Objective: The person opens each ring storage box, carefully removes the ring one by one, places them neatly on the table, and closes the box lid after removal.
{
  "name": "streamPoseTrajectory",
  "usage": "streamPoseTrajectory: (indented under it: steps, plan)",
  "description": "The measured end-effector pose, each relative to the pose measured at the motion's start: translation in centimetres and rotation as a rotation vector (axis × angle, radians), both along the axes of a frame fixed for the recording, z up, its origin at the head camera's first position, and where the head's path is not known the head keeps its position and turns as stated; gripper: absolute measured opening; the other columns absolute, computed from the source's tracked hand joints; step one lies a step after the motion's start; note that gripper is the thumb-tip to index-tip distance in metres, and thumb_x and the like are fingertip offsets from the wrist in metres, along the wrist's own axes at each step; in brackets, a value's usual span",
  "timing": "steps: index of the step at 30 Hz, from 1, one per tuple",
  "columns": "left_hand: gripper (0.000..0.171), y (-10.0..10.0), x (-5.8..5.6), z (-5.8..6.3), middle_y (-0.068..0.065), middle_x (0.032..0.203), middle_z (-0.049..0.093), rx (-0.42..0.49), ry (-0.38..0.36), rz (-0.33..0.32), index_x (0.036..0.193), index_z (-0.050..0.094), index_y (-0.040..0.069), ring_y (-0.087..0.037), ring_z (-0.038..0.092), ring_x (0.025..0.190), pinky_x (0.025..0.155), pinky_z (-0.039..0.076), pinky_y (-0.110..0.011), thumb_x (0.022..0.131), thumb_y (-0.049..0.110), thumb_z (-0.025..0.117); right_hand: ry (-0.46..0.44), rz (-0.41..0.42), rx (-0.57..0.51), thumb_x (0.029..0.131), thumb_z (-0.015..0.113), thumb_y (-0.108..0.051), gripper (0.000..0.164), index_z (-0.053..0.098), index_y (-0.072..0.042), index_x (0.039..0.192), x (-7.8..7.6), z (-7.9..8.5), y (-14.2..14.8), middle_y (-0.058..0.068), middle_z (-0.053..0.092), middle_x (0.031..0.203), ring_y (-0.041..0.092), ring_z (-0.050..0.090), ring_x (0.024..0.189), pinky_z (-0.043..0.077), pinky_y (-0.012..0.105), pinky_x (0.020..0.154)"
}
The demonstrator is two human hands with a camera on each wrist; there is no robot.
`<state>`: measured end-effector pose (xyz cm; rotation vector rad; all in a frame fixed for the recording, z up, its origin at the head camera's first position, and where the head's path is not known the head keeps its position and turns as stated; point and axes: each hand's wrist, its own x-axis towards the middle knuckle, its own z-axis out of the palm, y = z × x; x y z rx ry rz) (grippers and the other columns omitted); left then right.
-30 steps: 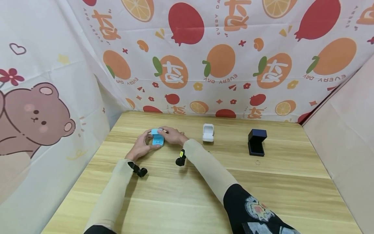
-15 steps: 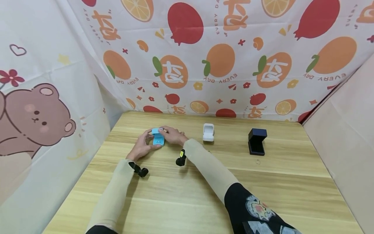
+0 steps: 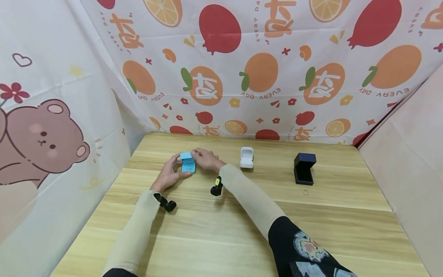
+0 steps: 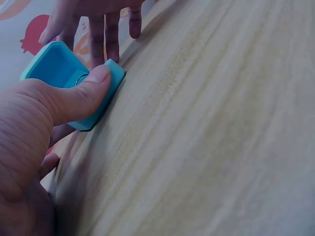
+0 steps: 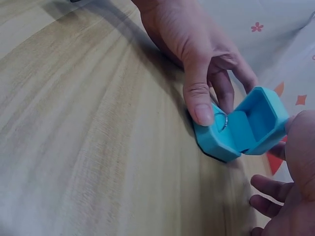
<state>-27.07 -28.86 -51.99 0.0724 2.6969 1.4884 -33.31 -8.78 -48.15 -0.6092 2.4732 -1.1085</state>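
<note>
A light blue ring box (image 3: 188, 163) stands with its lid raised at the left of the table. My left hand (image 3: 168, 174) grips its base, the thumb (image 4: 86, 96) pressing on the front edge and the other fingers behind. A silver ring (image 5: 224, 121) sits in the box's slot, partly covered by the left thumb in the left wrist view. At the lid's right side is my right hand (image 3: 206, 159), its thumb by the lid's edge. Its fingers (image 4: 97, 39) extend fairly straight behind the box; whether they touch the lid is hard to tell.
An open white ring box (image 3: 247, 157) stands to the right of the hands. Further right is an open navy ring box (image 3: 304, 168), with a small ring (image 3: 305, 192) on the wooden table (image 3: 221, 234) in front of it. Printed cloth (image 3: 221, 84) hangs behind the table.
My right hand has shifted slightly right, and its thumb has come off the front of the lid. More of the lid shows. My left hand keeps its grip on the box.
</note>
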Motion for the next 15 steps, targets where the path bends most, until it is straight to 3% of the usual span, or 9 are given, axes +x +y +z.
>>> streamPoseTrajectory:
  steps: [9,15]
  plan:
    - [0.094,0.1,0.1,-0.1,-0.025,0.15,0.051,-0.006,-0.009,0.016,0.162,0.022,0.017,-0.042,0.038,0.149,0.123,0.023,-0.061,0.088,0.022,0.081,0.039,-0.031,-0.036,0.109,0.029,-0.053,0.056,0.051,-0.02,0.148,-0.5,0.4,0.9,0.003,0.055,0.152,0.024,0.047,0.146,0.037,0.047,0.12]
    - [0.097,0.2,-0.1,-0.2,-0.025,0.152,0.049,-0.024,-0.018,0.021,0.163,0.02,0.017,-0.042,0.038,0.149,0.123,0.023,-0.062,0.088,0.025,0.081,0.02,-0.043,-0.11,0.11,0.037,-0.042,0.046,0.057,-0.016,0.143,-0.6,0.9,1.5,0.005,0.061,0.144,0.023,0.051,0.14,0.041,0.047,0.117]
